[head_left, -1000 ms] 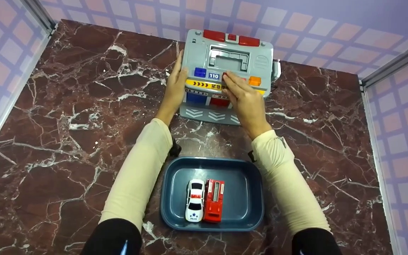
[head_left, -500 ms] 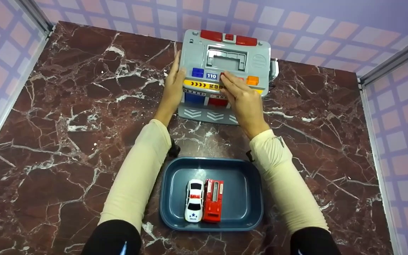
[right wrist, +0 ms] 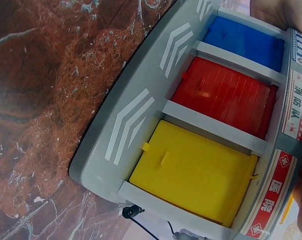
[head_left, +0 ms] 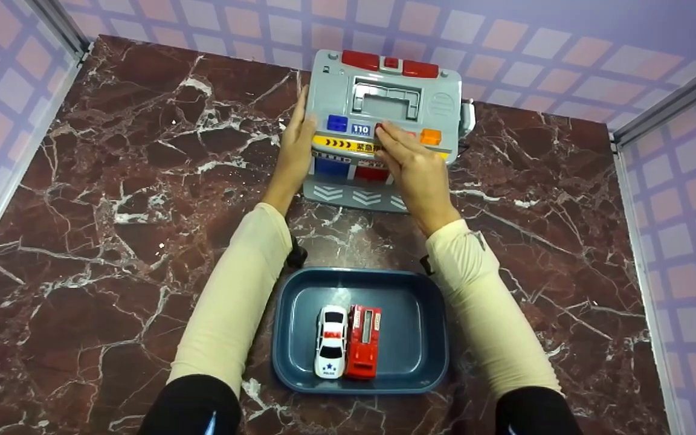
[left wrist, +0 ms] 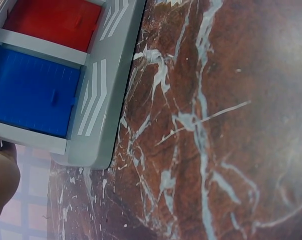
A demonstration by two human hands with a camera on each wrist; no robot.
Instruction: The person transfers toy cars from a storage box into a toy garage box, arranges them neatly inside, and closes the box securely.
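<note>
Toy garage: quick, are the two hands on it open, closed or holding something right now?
Left hand: open, laid against the left side of the toy garage.
Right hand: open, fingertips resting on its top.

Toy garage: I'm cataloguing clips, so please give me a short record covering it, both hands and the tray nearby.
object: gray toy garage
doors: blue, red, yellow, all apparently closed
left hand: rests against the garage's left side
right hand: fingertips on the roof, between the 110 label and orange button
tray: dark blue, between the forearms, nearer the person than the garage
tray contents: white toy police car, red toy fire truck, side by side
surface: reddish-brown, marble-patterned tabletop
</note>
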